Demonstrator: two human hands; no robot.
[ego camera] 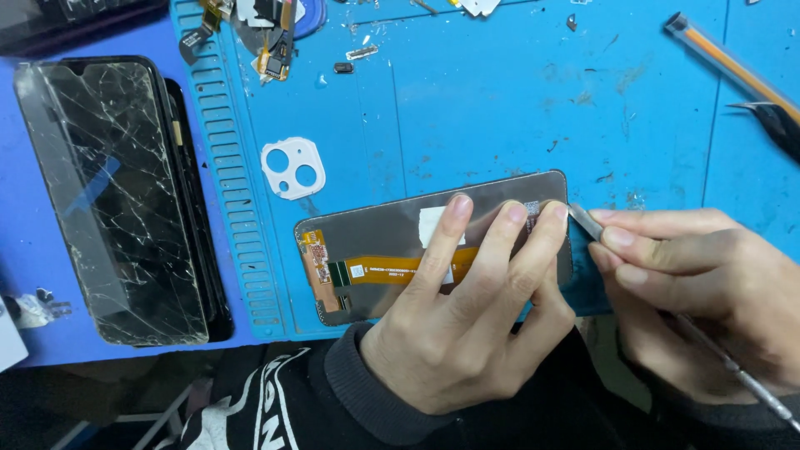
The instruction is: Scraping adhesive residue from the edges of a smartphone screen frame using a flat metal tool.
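The right hand [700, 292] has its grip closed on a thin grey metal pry tool [587, 223], thumb and forefinger pinched together near the flat tip, the rest of the shaft running back under the palm toward the lower right corner. The tip touches the right edge of a dark rectangular phone display panel [375, 242] lying back side up, with an orange flex ribbon [392, 271] across it and a small white sticker [437, 223] near its middle. The left hand [467, 325] lies flat on that panel, palm down, with three fingers [454, 225] spread and pressing near its upper right corner; its grip is open, holding nothing, only bearing down. Both wrists come in from the bottom edge in dark sleeves, the right wrist bent inward toward the left. The panel rests at the near edge of a blue silicone work mat [500, 100] with a ribbed strip along its left side, laid on the table. Just beyond the panel lies a white plastic camera-lens frame [292, 169] with two round holes. Well to the left a black phone with a cracked glass screen [108, 200] lies on a darker blue surface. At the upper right sit an orange-and-clear pen [733, 67] and black tweezers [775, 121], and small loose parts [275, 42] are scattered along the mat's far edge.
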